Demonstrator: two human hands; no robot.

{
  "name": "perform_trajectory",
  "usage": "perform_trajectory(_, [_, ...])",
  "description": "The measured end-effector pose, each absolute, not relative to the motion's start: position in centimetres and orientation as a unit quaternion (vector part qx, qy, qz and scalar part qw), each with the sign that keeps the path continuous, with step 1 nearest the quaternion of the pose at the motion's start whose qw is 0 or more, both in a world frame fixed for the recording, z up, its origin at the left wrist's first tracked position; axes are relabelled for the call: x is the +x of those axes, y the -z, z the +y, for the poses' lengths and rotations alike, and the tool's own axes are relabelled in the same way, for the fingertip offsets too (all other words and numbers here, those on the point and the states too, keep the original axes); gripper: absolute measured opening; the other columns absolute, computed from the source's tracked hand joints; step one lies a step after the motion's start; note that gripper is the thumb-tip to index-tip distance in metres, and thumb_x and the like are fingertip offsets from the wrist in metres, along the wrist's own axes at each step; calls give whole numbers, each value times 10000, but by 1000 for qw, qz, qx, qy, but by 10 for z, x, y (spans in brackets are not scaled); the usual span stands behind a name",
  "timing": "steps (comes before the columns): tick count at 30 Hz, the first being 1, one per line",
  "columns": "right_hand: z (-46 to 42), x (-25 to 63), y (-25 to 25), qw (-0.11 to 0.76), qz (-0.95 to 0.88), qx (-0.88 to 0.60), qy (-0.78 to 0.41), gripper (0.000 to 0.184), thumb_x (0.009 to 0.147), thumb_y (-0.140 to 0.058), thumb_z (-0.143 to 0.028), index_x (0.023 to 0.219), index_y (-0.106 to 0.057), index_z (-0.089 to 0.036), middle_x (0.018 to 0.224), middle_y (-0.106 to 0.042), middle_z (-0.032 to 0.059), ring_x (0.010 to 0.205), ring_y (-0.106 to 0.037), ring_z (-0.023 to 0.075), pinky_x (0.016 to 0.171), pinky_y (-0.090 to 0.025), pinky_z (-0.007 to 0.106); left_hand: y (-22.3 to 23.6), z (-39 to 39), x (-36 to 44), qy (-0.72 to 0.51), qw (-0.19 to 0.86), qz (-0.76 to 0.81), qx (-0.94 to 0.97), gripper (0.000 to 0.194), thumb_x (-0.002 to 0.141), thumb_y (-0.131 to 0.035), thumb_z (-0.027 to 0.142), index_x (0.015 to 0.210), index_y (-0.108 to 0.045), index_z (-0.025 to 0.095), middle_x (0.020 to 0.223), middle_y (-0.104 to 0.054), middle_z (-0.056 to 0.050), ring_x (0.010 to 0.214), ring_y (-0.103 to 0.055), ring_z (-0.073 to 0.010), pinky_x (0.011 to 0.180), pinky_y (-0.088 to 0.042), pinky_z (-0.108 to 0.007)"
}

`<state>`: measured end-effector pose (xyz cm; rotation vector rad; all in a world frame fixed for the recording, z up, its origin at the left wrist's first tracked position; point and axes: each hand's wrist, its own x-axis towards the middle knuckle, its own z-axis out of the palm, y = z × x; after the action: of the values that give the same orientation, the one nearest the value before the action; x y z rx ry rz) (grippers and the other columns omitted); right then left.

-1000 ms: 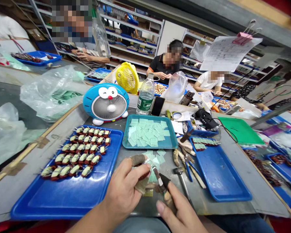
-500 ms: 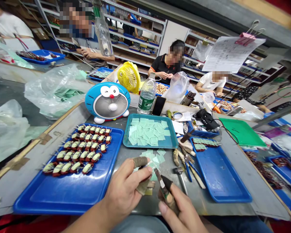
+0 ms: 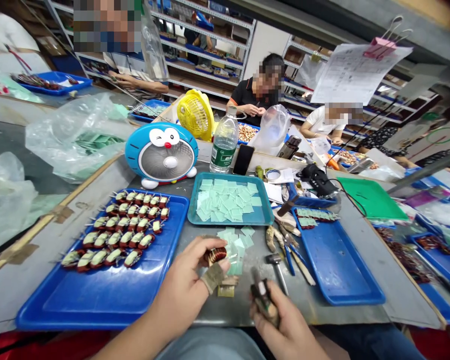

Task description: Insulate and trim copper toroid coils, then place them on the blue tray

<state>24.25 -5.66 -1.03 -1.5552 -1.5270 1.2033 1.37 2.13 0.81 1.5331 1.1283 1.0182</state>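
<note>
Grey workbench (image 3: 382,260), hands apart: your left hand (image 3: 183,285) pinches a copper-wound coil (image 3: 215,256) (one taped finger (image 3: 213,277)); your right hand (image 3: 287,320) clamps a small wrapped tool (image 3: 262,295).

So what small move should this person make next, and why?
Probably lay one of the loose pale green squares onto the copper coil in the left hand. Its winding looks bare, while the coils on the blue tray show a pale band, and the squares lie right beside it.
</note>
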Motion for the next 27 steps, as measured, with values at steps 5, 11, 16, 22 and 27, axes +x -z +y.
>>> perform_trajectory(5, [-45,244,12,420,-513,-561,-496,553,899,-727,-412,1376,-521,-224,1132,-702,94,994,-694,211,895,-569,303,-20,17,25,-341,652,443,512,376,922,-671,470,1185,-634,204,964,-692,-46,865,-644,-195,757,-541,-291])
perform_trajectory(11, [-26,234,5,435,-579,-501,-474,425,917,-715,-360,1316,-623,-247,1289,-691,112,1215,-652,265,1055,-527,377,-19,10,31,-309,649,445,534,398,933,-647,523,1184,-631,214,875,-676,-30,759,-621,-181,685,-519,-284])
perform_trajectory(16, [-30,233,15,494,-468,-453,-577,414,911,-743,-350,1297,-625,-262,1240,-740,97,1133,-718,247,981,-587,357,-25,5,23,-322,528,374,691,328,966,-643,389,1272,-599,279,1120,-688,-58,932,-674,-204,816,-545,-310])
perform_trajectory(22, [-37,238,13,522,-432,-424,-601,412,896,-771,-328,1288,-651,-293,1232,-756,74,1061,-751,218,934,-612,318,-35,14,22,-269,254,289,883,283,990,-590,349,1250,-635,247,955,-645,-68,765,-639,-209,640,-504,-300])
perform_trajectory(27, [-43,240,15,529,-423,-435,-593,387,895,-774,-327,1265,-669,-291,1211,-766,74,1036,-759,209,900,-621,295,-34,20,24,-272,172,245,915,306,1006,-564,385,1244,-617,200,906,-637,-69,689,-601,-203,577,-446,-301])
